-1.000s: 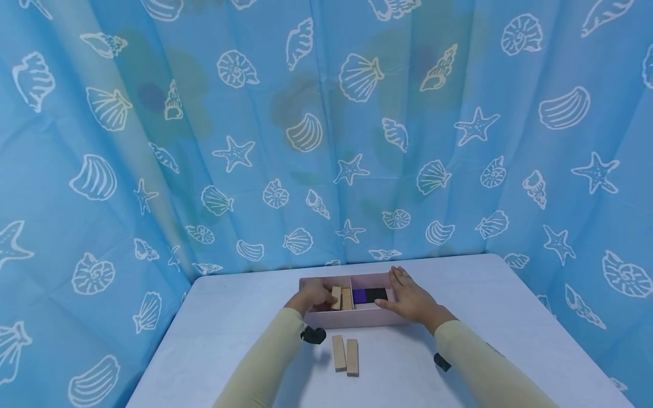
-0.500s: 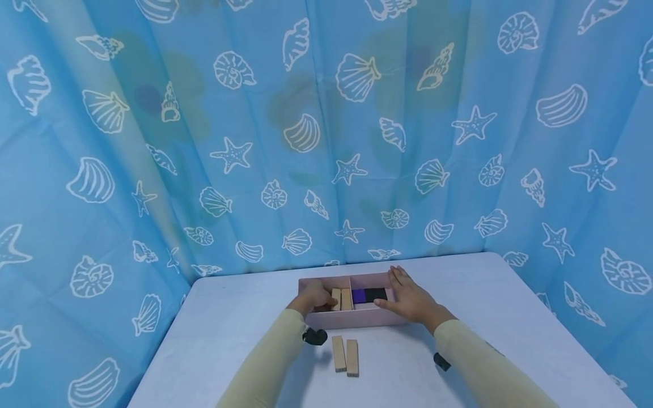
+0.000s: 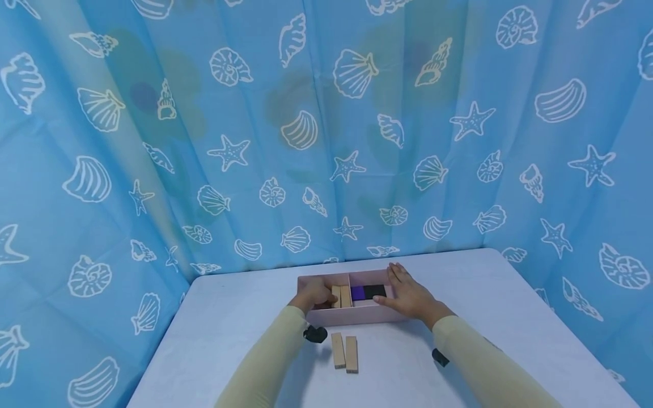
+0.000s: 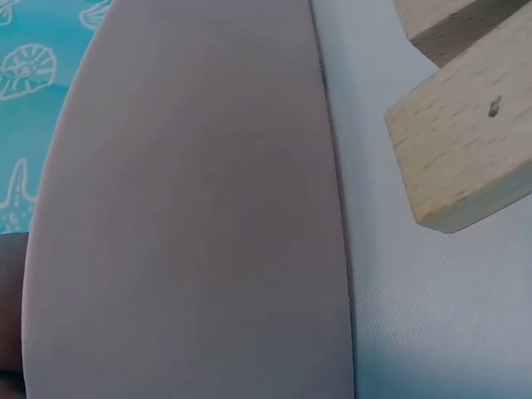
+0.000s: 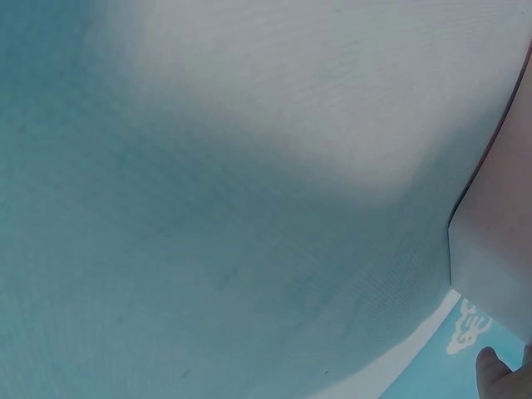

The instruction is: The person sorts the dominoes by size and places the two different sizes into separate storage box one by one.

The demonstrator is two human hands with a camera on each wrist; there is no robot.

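A pink two-compartment box stands on the white-covered table. My left hand reaches into its left compartment and holds the end of a wooden block, which lies beside another wooden block. Some of the left fingers are hidden behind the front wall. My right hand rests with straight fingers along the box's right end, its thumb over the front rim. The right compartment holds a purple block and a black block. In the left wrist view the box's front wall fills the middle.
Two more wooden blocks, one on the left and one on the right, lie side by side on the table in front of the box. A blue shell-print curtain hangs behind and at both sides.
The wooden block at my left hand has gone from slightly raised to lying level beside its neighbour. My right hand stays at the box's right end. The head view has shifted slightly.
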